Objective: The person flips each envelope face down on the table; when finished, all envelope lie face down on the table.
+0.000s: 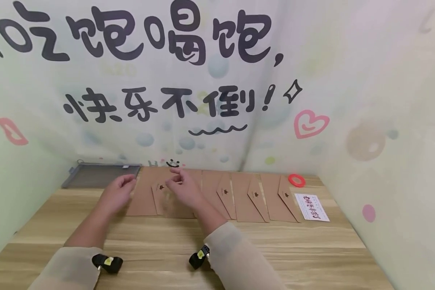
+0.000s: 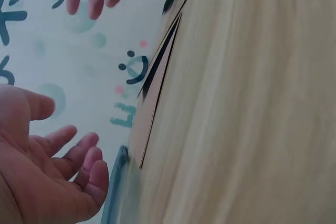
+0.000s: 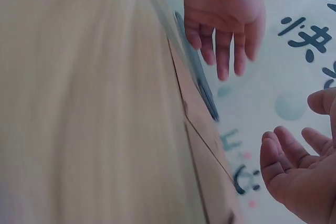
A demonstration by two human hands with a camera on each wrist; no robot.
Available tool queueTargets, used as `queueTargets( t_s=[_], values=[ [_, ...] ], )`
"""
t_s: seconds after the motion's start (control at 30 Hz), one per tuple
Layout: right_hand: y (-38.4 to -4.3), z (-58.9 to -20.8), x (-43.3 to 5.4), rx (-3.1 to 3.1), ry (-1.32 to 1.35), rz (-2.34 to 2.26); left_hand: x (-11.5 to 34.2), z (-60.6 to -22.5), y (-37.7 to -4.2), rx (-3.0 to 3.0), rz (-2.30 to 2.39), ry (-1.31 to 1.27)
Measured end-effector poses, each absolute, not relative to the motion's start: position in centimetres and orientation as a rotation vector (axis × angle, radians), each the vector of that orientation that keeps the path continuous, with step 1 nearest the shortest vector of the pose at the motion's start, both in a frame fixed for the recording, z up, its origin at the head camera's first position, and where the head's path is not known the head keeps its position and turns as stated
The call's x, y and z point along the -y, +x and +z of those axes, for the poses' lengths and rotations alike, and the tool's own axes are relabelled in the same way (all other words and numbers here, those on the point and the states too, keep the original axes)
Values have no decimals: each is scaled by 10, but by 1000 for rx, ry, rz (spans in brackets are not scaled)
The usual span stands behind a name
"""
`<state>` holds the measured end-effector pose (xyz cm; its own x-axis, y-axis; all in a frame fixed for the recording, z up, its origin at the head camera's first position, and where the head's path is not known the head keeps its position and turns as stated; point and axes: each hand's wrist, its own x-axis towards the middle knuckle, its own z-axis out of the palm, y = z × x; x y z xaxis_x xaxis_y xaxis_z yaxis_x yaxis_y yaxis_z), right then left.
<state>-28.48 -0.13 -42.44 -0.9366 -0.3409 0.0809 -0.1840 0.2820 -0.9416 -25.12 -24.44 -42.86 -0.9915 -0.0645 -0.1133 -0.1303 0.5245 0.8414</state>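
My left hand (image 1: 119, 194) hovers over the left end of a row of brown envelopes (image 1: 244, 201), its fingers loosely bent around nothing. Above the second and third envelopes is my right hand (image 1: 185, 188), also holding nothing. In the left wrist view the left palm (image 2: 47, 177) faces inward, fingers spread and relaxed. The right wrist view has the right palm (image 3: 304, 174) turned toward the left hand (image 3: 226, 9), with a gap between them. Several envelopes overlap in the row, and their pointed flaps bear a small dark print. The right hand partly hides some of them.
A grey zip pouch (image 1: 101, 175) lies at the back left, beside the first envelope. At the right end are a red ring (image 1: 296, 180) and a white card (image 1: 312, 207) with dark red writing. A printed curtain (image 1: 210, 149) stands behind the wooden table (image 1: 159, 249).
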Motion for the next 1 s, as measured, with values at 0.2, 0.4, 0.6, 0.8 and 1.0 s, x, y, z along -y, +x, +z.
queueTargets(
  t_s=[0.2,0.4,0.6,0.8,1.0],
  values=[
    [-273,-433,19,-2246,-360,-1832,248,-430,-249,-2674,1377,-151],
    [-266,-443,25,-2162,-242,-1873,250,-432,-248,-2624,1363,-175],
    [-265,-450,26,-2220,-218,-1868,250,-431,-247,-2652,1308,-177],
    [-266,-453,25,-2191,-191,-1916,248,-433,-248,-2673,1313,-138],
    [-266,-453,26,-2106,-166,-1970,244,-436,-247,-2704,1291,-103]
  ],
)
